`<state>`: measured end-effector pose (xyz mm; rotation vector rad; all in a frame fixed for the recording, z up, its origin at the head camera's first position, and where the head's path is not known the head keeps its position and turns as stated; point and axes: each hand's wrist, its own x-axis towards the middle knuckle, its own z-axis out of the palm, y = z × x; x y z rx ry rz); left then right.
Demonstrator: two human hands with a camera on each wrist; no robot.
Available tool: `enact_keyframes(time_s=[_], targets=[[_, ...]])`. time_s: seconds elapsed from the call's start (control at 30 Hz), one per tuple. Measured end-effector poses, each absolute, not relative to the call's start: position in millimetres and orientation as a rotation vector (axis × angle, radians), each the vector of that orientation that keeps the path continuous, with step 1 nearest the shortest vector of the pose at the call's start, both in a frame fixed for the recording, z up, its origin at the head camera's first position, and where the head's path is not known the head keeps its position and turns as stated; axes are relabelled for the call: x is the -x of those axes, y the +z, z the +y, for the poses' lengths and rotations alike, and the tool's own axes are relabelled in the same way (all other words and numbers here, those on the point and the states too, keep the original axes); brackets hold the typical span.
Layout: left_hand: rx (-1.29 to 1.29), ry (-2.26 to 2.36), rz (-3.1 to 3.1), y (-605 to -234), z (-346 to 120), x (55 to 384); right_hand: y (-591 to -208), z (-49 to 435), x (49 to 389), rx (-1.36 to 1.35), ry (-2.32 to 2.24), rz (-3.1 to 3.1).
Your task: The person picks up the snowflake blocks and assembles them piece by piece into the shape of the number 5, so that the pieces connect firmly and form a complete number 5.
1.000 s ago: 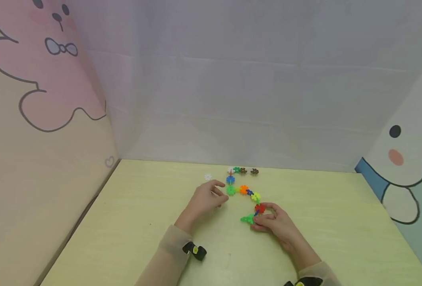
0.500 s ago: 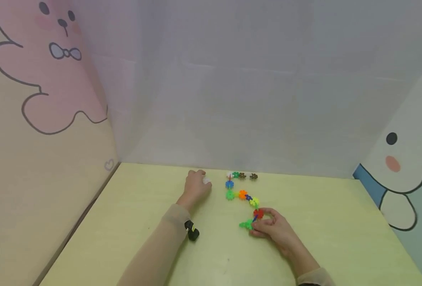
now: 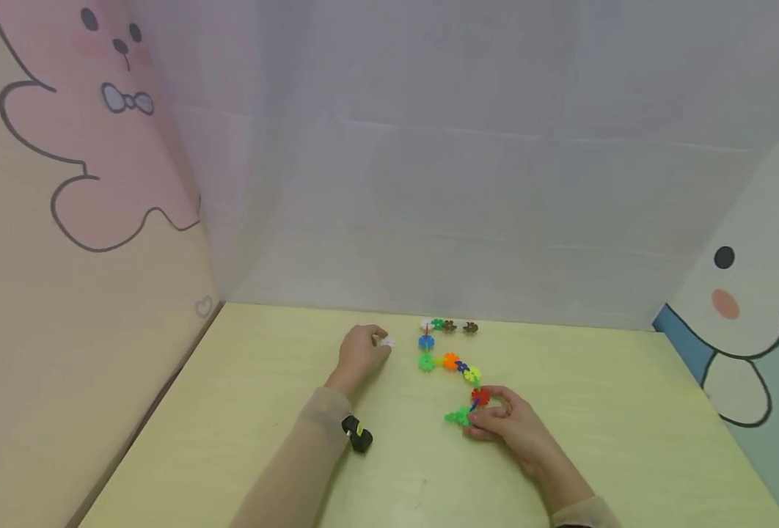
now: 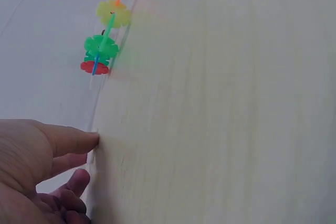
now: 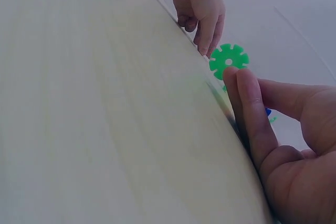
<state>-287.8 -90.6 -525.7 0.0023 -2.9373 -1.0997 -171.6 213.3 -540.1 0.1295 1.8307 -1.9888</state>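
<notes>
A white notched snowflake disc [image 3: 388,342] lies between the thumb and curled finger of my left hand [image 3: 361,357], left of the chain's far end. In the left wrist view the left hand [image 4: 50,156] hides that disc. My right hand [image 3: 510,423] grips the near end of a chain of interlocked snowflake discs, around a red disc [image 3: 480,397] and a dark blue one, with green discs [image 3: 458,416] sticking out left. From there the chain runs back through yellow, orange [image 3: 452,361], light green [image 3: 426,362] and blue discs. A green disc [image 5: 229,61] shows above the right fingertips in the right wrist view.
White, green and brown discs [image 3: 450,326] sit at the back of the table [image 3: 231,440], and a separate brown disc [image 3: 471,328] lies to their right. A pale curtain [image 3: 389,183] hangs behind the table, with cartoon-printed panels at both sides.
My left hand has moved back and left from beside the chain to the white disc, which has shifted slightly nearer. The right hand keeps its grip on the chain.
</notes>
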Motion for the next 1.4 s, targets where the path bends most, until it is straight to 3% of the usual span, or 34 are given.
enact_keyframes(time_s=[0.33, 0.67, 0.9, 1.4], targets=[[-0.04, -1.3, -3.006, -525, -83, 256, -539, 216, 182, -0.16, -1.953, 1.847], [0.256, -1.725, -2.834, -533, -61, 214, -537, 210, 183, -0.243, -2.027, 1.855], [0.269, -2.181, -2.645, -544, -48, 189, -540, 204, 170, -0.272, -2.041, 1.878], [0.327, -2.463, -2.536, -549, -50, 192, -539, 201, 172, -0.329, -2.061, 1.885]])
